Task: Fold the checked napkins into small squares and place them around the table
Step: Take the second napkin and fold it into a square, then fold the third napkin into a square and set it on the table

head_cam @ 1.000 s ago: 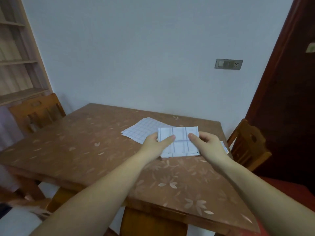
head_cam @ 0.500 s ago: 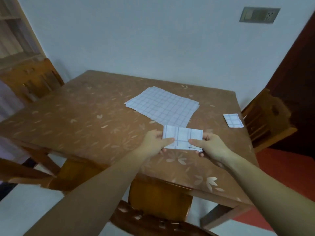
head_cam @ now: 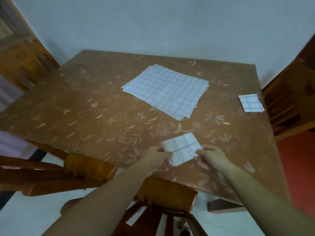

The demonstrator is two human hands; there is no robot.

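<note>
Both hands hold a folded checked napkin over the near edge of the table.

The left hand pinches the folded napkin at its left corner, thumb on top and fingers curled underneath, while the right hand is closed on the right corner in the same way. The napkin is a small square, tilted (I cannot tell whether it touches the surface or hangs just above it). The brown, leaf-patterned table carries a stack of unfolded napkins near its middle, slightly fanned at the corners. Another folded square lies flat right at the right edge, well apart from the stack. Wooden chairs stand against the near, left and right sides.
</note>
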